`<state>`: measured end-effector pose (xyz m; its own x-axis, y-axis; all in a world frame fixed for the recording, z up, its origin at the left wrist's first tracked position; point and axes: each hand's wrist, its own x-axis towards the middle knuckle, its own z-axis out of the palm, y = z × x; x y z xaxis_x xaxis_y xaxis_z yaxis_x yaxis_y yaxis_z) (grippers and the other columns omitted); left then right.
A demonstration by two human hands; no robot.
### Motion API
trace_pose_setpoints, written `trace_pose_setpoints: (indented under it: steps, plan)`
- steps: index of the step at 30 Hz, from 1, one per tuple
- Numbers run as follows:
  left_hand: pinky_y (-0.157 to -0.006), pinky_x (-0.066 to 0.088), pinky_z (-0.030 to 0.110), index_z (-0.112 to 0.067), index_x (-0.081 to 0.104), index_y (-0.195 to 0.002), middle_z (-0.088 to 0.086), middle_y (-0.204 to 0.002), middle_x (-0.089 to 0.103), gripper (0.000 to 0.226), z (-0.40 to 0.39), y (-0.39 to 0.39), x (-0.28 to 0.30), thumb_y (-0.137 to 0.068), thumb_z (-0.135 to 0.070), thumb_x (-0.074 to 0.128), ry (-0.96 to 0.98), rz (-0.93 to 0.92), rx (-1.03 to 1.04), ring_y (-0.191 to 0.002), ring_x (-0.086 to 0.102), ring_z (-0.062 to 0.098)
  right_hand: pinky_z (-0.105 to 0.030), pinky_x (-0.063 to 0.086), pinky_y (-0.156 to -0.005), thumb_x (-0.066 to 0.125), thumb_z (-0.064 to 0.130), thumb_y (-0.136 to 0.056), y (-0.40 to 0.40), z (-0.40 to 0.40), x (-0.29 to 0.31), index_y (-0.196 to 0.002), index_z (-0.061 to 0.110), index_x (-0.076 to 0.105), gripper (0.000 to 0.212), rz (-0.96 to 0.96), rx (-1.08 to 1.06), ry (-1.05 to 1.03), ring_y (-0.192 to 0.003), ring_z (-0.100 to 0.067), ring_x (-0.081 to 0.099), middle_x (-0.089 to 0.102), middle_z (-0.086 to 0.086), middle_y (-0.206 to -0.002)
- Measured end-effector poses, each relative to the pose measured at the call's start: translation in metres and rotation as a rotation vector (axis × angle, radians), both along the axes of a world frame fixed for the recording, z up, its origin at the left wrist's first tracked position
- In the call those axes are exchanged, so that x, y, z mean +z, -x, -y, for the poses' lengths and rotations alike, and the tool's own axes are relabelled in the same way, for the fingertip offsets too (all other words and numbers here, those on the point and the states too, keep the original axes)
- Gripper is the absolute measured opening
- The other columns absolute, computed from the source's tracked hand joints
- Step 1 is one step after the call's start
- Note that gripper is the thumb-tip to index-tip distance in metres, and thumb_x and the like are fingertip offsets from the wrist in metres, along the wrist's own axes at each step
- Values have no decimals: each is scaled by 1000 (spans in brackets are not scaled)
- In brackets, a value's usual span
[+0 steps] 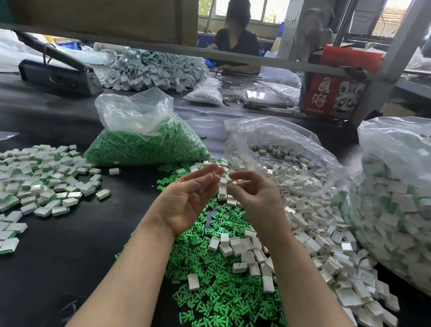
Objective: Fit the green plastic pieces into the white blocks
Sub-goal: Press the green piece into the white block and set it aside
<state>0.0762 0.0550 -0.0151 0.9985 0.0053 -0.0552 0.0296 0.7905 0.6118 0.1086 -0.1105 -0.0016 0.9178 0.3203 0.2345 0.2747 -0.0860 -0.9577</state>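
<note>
Two bare forearms enter from the lower edge of the view. No sleeve covers either forearm within the frame. The left hand (188, 202) and right hand (255, 195) are ungloved. No ring, watch, bracelet or wrist strap is visible on either one. Fingernails appear short and unpainted.

Under our hands (222, 195) loose pieces (224, 306) lie heaped on the surface (59, 267). Left of the left hand (188, 200) spreads a pile of blocks (26, 189); beyond it sits a bag of pieces (147, 137). Right of the right hand (255, 195), two bags (285, 153) of blocks.
</note>
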Motion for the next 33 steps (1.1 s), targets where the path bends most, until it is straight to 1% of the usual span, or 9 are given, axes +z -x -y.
trace_pose_setpoints:
  steps: [3,6,8,12,15,18,22,26,33]
  plan:
    - [-72,58,23,0,76,-100,15,-111,72,23,1,0,1,-83,-5,61,-13,29,-4,-86,73,16,-15,52,-65,70,7,-86,1,2,3,-102,10,70,16,-64,26,-114,-74,-6,68,73,-8,-89]
    - [-71,59,24,0,76,-98,17,-110,72,23,2,0,2,-80,-1,61,-6,34,8,-86,74,19,-15,49,-60,70,6,-86,2,3,5,-99,7,68,14,-101,46,-199,-69,-6,66,74,-10,-89]
    - [-71,59,25,1,75,-101,19,-109,72,27,2,0,3,-77,4,64,12,19,14,-87,74,21,-20,49,-59,67,6,-88,2,3,5,-98,7,65,10,-129,56,-235,-69,-11,64,74,-13,-91]
    - [-69,59,23,2,68,-110,18,-97,73,35,3,0,2,-75,6,66,1,-11,37,-84,74,22,-28,49,-69,64,8,-89,1,2,5,-92,10,66,5,-243,106,-363,-78,-20,59,67,-21,-95]
    - [-67,58,24,-4,74,-99,14,-90,75,28,5,-1,3,-72,2,69,-86,-50,73,-81,74,21,-25,41,-65,69,13,-78,-1,2,6,-86,12,70,7,-365,106,-505,-70,-15,50,63,-7,-79]
    - [-63,57,22,-10,78,-89,10,-87,75,23,9,-1,5,-68,-1,74,-170,-81,96,-76,74,18,-19,43,-56,64,6,-85,-4,4,6,-91,5,67,7,-459,112,-614,-64,-12,52,66,-5,-75]
    - [-60,57,21,-7,70,-99,9,-86,76,34,14,-1,8,-65,-4,77,-212,-100,113,-73,73,16,-19,45,-54,64,5,-85,-5,4,5,-95,1,66,11,-476,116,-628,-63,-12,57,70,-8,-78]
    - [-62,58,23,-4,69,-95,13,-85,76,30,18,-1,9,-66,-1,74,-198,-81,110,-74,74,19,-20,46,-56,69,10,-78,-5,5,5,-96,2,66,20,-459,118,-605,-64,-12,58,71,-8,-78]
    - [-64,59,23,-3,67,-92,12,-83,75,31,22,0,10,-62,-3,75,-226,-68,105,-73,74,19,-20,44,-57,73,15,-69,-3,1,6,-87,5,68,21,-399,86,-540,-62,-11,54,68,-6,-73]
